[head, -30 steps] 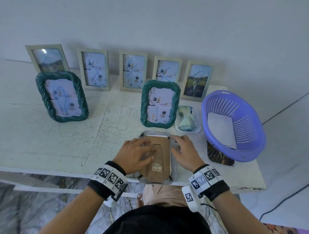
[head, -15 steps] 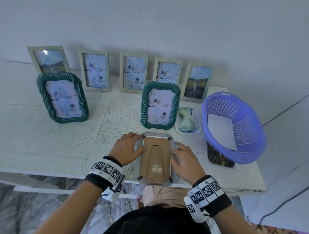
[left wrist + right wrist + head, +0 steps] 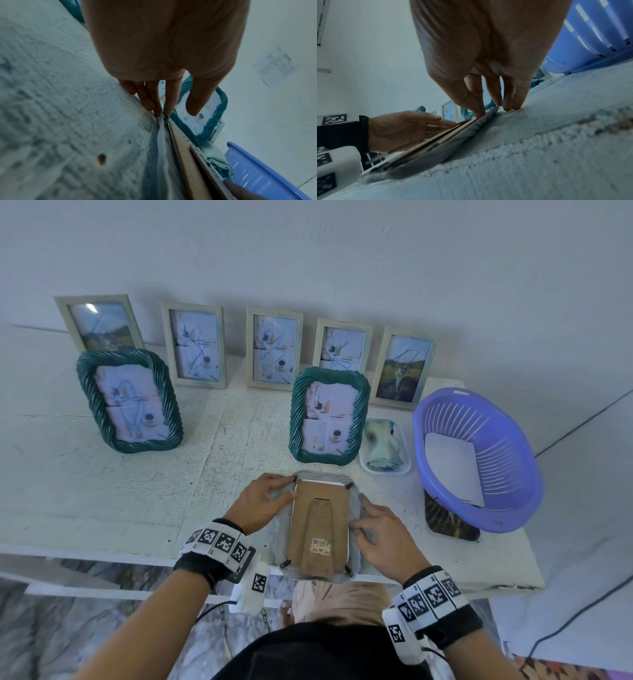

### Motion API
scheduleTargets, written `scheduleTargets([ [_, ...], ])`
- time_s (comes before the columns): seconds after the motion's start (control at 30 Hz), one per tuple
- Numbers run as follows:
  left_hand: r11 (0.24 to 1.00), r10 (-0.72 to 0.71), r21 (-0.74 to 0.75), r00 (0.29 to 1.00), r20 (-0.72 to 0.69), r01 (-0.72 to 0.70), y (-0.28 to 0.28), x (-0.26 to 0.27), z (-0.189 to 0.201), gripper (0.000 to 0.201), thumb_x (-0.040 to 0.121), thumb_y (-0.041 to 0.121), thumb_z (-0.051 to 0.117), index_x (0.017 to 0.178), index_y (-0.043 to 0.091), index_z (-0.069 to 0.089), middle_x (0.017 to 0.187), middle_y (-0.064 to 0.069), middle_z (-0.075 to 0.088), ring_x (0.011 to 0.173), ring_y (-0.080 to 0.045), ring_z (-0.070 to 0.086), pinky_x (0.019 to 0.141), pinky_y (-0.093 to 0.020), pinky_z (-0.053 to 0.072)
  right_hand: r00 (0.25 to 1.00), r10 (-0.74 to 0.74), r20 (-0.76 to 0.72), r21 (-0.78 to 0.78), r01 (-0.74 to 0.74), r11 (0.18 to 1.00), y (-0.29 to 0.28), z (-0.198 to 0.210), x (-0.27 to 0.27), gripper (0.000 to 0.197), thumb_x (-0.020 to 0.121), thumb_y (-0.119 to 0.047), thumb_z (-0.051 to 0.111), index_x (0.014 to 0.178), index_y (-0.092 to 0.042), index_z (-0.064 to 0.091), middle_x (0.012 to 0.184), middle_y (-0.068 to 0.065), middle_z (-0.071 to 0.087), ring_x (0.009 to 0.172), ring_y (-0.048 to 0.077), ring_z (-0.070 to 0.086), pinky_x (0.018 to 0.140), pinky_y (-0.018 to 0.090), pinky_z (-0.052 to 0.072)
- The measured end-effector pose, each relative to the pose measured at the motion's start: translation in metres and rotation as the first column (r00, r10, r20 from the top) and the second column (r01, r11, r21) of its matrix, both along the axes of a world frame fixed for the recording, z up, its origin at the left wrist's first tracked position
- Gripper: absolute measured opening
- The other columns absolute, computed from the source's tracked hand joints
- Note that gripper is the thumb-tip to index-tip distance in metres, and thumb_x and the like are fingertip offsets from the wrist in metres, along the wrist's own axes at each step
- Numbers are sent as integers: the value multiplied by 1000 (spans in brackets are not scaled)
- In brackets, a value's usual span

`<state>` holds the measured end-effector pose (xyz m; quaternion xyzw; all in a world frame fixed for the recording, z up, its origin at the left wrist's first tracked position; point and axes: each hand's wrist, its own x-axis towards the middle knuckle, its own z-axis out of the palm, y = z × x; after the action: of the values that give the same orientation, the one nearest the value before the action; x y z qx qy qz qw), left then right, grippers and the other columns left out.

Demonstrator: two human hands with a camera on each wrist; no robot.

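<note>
Two straight-fingered hands press the face-down frame on the bench: left hand at its far corner, right hand alongside.

brown backing board, purple basket

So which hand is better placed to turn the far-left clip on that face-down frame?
Left, probably. The left hand sits right at the far-left clip of the face-down frame; the right hand rests midway along its right edge, away from every corner clip.
</note>
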<state>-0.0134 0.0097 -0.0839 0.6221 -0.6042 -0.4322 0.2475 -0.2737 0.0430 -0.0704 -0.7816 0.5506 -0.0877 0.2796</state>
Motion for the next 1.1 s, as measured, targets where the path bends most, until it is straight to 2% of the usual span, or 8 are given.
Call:
scheduleTargets([
  [0.17,1000,23,9,999,-47,-23,-2,0,-1,37,91,33,64,126,21,63,127,1,56,117,-11,54,100,-24,38,1000,-4,-5,4,4,1000,-1,-2,0,26,92,-16,55,110,-17,74,156,8,29,130,23,41,97,17,25],
  [0.37,999,40,-2,998,-56,-41,-4,-1,-5,31,92,28,63,122,22,65,122,5,56,107,-2,52,78,0,36,1000,-15,0,6,15,1000,-2,-4,-1,26,91,-16,56,110,-18,74,155,7,30,132,21,40,98,16,24],
  [0.53,996,90,17,988,-124,-89,-7,-3,-6,25,91,24,65,115,23,69,121,1,57,107,-3,53,84,-5,35,1000,-25,8,9,25,1000,-2,-7,-1,25,89,-18,55,106,-16,74,153,7,33,131,23,42,99,20,28],
  [0.63,995,99,8,991,-91,-98,-7,-6,-7,24,90,26,66,114,24,70,118,4,55,109,-7,53,80,-5,40,996,-66,61,-5,66,998,-1,-7,0,17,87,-21,59,100,-16,70,150,8,40,129,17,43,96,19,29],
  [0.73,992,123,17,991,-54,-122,-6,-8,-10,23,89,30,67,111,29,71,114,10,54,112,-10,54,98,-26,44,993,-78,86,-24,80,996,1,-9,2,14,87,-22,63,100,-19,66,149,8,43,131,12,41,94,18,28],
  [0.8,992,127,22,991,-34,-126,-6,-9,-11,22,89,31,67,111,30,71,112,12,53,111,-10,54,102,-35,44,992,-80,95,-31,84,996,2,-9,2,15,87,-23,63,101,-19,65,150,7,41,130,13,41,94,18,28],
  [0.97,997,64,-50,997,36,-63,-2,-6,-7,26,90,28,66,116,30,69,115,6,55,109,-10,55,95,-28,45,994,-82,71,-23,84,996,2,-6,2,20,89,-24,62,108,-20,63,150,6,41,129,13,42,96,19,30],
  [1.1,977,132,-187,978,159,-101,15,-6,-4,28,84,21,68,111,25,59,102,2,61,80,-12,63,78,-35,54,998,-67,8,-36,68,997,6,1,9,39,95,-29,53,132,-22,47,151,6,36,133,22,36,106,30,31],
])
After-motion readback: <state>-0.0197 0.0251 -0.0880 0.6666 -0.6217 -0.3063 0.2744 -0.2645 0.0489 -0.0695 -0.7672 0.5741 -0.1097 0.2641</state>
